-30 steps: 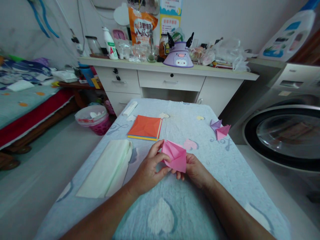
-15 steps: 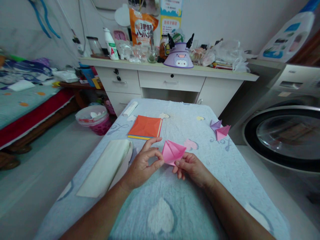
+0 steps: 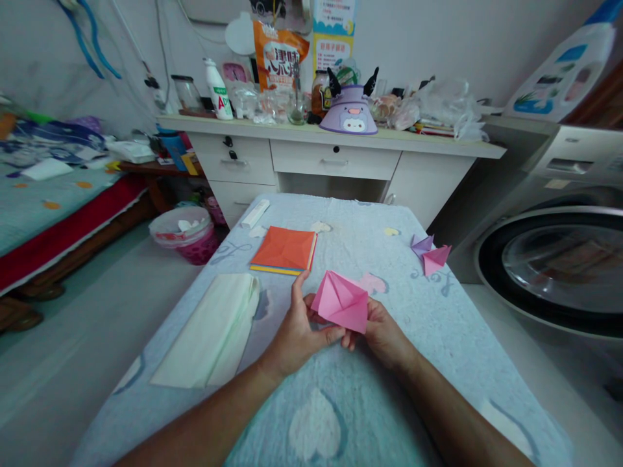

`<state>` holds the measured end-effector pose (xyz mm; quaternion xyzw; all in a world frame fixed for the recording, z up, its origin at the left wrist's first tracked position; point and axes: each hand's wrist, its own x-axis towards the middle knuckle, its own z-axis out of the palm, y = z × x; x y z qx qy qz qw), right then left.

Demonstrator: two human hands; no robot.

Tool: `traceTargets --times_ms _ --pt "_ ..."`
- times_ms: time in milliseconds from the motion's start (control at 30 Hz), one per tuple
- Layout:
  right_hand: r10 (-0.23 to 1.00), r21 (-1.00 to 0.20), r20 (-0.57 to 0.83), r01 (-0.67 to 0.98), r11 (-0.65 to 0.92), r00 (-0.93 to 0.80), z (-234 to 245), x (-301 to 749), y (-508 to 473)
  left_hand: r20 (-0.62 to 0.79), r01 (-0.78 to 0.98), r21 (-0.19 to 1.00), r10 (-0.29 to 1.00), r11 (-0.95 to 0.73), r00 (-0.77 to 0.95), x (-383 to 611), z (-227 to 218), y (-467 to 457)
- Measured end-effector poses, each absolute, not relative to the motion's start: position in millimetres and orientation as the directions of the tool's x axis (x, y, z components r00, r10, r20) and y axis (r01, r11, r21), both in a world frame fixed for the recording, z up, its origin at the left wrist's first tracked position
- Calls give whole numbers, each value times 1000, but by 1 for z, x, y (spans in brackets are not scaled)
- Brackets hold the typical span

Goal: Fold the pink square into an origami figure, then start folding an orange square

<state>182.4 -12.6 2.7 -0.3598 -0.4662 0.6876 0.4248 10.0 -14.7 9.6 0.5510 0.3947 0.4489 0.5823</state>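
Note:
A folded piece of pink origami paper [image 3: 341,302] is held above the middle of the cloth-covered table [image 3: 374,389], its creased inner faces turned toward me. My left hand [image 3: 302,329] grips its left and lower side, thumb below and index finger raised; some fingers are hidden behind the paper. My right hand [image 3: 384,331] pinches the right edge, with its fingertips partly hidden underneath. Beyond my left hand lies a stack of square coloured paper [image 3: 285,248], orange on top. To the right rest a small pink folded paper piece [image 3: 436,260] and a purple one [image 3: 421,245].
A folded whitish sheet [image 3: 209,331] lies left of my left hand. A narrow white box [image 3: 256,213] sits at the table's far left corner. Behind stands a white desk [image 3: 335,159] crowded with items; a washing machine [image 3: 559,259] is at right, a pink bin [image 3: 187,237] at left.
The pink paper has turned and looks wider, its lower flap now facing me. My left hand has shifted right, from pinching its left edge to supporting it from below and behind.

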Motion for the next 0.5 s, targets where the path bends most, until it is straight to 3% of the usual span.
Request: traceTargets --times_ms 300,500 --pt "895 -963 -79 -199 -182 -438 -4 182 -14 19 -176 984 971 24 240 7 14 -9" --pt "922 -981 -26 -166 -97 -386 -1 184 -16 37 -89 996 968 -16 248 4 9 -7"
